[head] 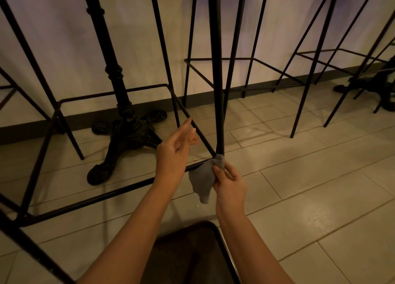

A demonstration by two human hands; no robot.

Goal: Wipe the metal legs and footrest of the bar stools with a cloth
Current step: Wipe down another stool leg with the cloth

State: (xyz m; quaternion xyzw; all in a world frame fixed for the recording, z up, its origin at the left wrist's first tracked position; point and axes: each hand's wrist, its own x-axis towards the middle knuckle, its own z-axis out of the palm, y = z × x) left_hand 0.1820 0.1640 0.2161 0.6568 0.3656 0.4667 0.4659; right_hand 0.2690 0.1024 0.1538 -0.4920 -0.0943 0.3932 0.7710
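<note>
R hand [229, 182]: fingers pinching crumpled grey cloth [203, 177], top of cloth pressed vs thin black metal stool leg [219, 91] at corner w/ black metal footrest bar [106, 196]; rest of cloth hangs below. L hand [174, 150]: empty, fingers loosely spread, just left of cloth, over footrest. Pale tiled floor [320, 187] beneath. Ornate black cast-iron table base [126, 130] behind.
</note>
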